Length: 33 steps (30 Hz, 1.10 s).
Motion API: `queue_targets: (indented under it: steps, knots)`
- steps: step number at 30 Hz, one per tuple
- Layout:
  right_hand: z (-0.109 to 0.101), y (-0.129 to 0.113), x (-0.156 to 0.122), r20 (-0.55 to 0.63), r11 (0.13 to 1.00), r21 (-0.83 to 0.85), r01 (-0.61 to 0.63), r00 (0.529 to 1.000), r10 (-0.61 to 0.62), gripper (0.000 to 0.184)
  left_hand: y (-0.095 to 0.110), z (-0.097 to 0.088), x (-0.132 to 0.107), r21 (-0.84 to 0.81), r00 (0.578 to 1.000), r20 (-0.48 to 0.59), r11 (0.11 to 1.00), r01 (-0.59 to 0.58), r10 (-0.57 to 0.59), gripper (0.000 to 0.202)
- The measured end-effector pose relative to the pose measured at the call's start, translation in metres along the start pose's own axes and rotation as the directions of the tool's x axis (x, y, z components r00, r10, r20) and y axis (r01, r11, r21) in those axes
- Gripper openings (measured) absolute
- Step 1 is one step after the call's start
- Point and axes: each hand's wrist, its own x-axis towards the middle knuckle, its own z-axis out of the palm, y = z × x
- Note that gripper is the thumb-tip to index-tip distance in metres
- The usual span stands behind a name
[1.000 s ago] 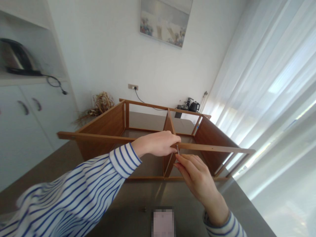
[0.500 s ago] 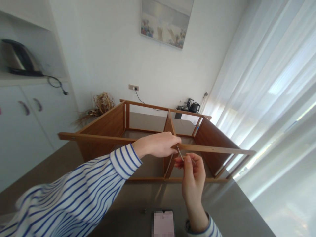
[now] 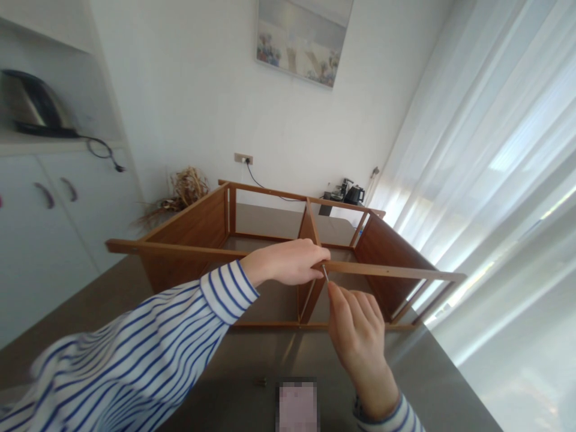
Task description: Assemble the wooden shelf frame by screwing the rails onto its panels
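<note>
A brown wooden shelf frame (image 3: 387, 270) lies on its side on the dark table. My left hand (image 3: 288, 262) is wrapped over its near top rail where the middle shelf board (image 3: 309, 300) meets it. Just to the right and below, my right hand (image 3: 357, 327) is closed around a thin metal hex key (image 3: 325, 273). The key's tip reaches up to the rail beside my left fingertips, at the joint. The rest of the key is hidden inside my right fingers.
A phone (image 3: 297, 408) and small screws (image 3: 261, 381) lie on the table (image 3: 234, 360) close to me. Dried plants (image 3: 189, 187) stand behind the frame at left, a black coffee set (image 3: 353, 193) behind it at right. White curtains (image 3: 486, 150) hang along the right side.
My right hand has turned about the hex key, its knuckles now facing up and its wrist shifted to the right. My left hand stays on the rail, and the frame has not moved.
</note>
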Motion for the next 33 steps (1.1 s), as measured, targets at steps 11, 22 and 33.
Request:
queue_targets:
  steps: [11,22,33]
  knots:
    - [0.010,-0.036,0.007,0.302,0.340,0.693,-0.635,0.685,0.663,0.020,0.002,-0.002,0.000,0.010,1.000,0.007,1.000,0.009,-0.009,0.009]
    - [0.005,0.010,0.004,0.083,0.882,0.461,-0.102,0.994,0.072,0.029,0.004,-0.003,-0.001,0.001,1.000,0.009,1.000,0.012,-0.012,0.009]
    - [0.030,-0.020,0.015,0.068,0.500,0.696,-0.515,0.740,0.669,0.011,0.005,-0.005,-0.002,-0.026,0.999,0.026,0.999,0.027,-0.027,0.009]
